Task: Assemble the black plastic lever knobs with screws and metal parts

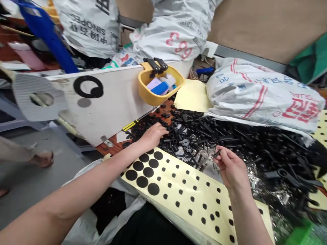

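My left hand (152, 135) reaches into a heap of small black plastic parts (230, 136), palm down with its fingers curled among them; what they grip is hidden. My right hand (231, 166) is held up near the heap's front edge, pinching a small black ribbed part (217, 153) between thumb and fingertips. Under both forearms lies a yellow backing sheet (189, 194) dotted with black round stickers, large ones at its left end and small ones across the rest.
A yellow plastic tub (153, 97) with bottles hangs on a white board (109, 102). White woven sacks (260, 92) lie behind and right of the heap. Shiny metal clips (255, 173) are mixed in. A white bag (107, 207) sits below the sheet. Someone's foot (42, 158) shows at left.
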{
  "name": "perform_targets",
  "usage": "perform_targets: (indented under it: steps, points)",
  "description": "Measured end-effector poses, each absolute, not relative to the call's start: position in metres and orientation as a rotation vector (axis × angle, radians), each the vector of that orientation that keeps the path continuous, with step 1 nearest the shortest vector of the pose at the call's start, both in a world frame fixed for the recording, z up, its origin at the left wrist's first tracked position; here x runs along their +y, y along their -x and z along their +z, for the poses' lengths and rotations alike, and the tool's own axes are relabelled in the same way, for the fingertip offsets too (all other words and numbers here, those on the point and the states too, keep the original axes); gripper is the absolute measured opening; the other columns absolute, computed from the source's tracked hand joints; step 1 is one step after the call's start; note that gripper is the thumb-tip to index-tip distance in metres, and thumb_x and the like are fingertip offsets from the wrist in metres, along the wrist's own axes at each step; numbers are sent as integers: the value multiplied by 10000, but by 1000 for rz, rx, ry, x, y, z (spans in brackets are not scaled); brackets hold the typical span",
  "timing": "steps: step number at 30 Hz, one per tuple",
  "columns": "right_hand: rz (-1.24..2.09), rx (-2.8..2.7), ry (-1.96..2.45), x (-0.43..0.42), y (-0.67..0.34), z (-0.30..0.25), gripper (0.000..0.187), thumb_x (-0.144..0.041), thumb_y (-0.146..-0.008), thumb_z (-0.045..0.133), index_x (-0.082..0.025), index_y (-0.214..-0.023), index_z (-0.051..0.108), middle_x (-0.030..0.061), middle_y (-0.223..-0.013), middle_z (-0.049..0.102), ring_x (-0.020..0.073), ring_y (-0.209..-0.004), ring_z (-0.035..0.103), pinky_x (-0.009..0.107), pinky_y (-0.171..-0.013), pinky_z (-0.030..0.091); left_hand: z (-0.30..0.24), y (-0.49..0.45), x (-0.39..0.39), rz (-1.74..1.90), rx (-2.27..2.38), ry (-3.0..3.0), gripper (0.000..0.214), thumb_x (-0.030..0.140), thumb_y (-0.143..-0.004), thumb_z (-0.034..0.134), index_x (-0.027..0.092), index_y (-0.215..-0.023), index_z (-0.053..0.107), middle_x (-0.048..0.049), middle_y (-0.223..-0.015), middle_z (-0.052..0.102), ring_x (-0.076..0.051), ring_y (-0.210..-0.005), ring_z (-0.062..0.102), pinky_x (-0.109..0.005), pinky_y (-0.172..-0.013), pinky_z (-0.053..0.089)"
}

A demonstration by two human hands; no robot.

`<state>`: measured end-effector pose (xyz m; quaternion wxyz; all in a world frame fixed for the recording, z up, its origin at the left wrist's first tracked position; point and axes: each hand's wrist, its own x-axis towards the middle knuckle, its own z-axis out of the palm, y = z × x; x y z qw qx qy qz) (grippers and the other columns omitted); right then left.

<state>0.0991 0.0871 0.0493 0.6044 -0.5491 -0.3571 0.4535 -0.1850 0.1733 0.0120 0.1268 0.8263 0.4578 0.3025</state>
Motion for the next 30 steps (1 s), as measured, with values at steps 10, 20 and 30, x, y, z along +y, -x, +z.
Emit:
perform_targets:
  steps: [10, 20, 30]
  points:
    - [1047, -805, 1211, 37, -97, 56, 251, -399, -674, 785, -200, -797, 694, -26, -612, 601, 68, -523, 557, 202, -510, 496, 48, 117, 84, 923, 939, -1300, 170, 291, -813, 594, 152, -907, 569, -43, -750, 679, -178, -648, 658, -341, -624, 544]
    - [683, -972, 1349, -25, -80, 48, 97, -228, -770, 712, -190, -859, 720, 25, -779, 710, 111, -585, 663, 264, -611, 586, 55, 102, 56, 676, 858, -1088, 204, 117, -748, 630, 96, -950, 654, -24, -649, 682, -112, -572, 632, -262, -647, 514]
    - [726, -898, 1317, -18, -90, 18, 115, -286, -809, 657, -179, -850, 662, 15, -757, 680, 129, -647, 663, 292, -632, 577, 23, 102, -32, 1119, 929, -1816, 236, 88, -873, 445, 166, -1063, 562, -123, -1056, 659, -241, -1071, 597, -430, -930, 473]
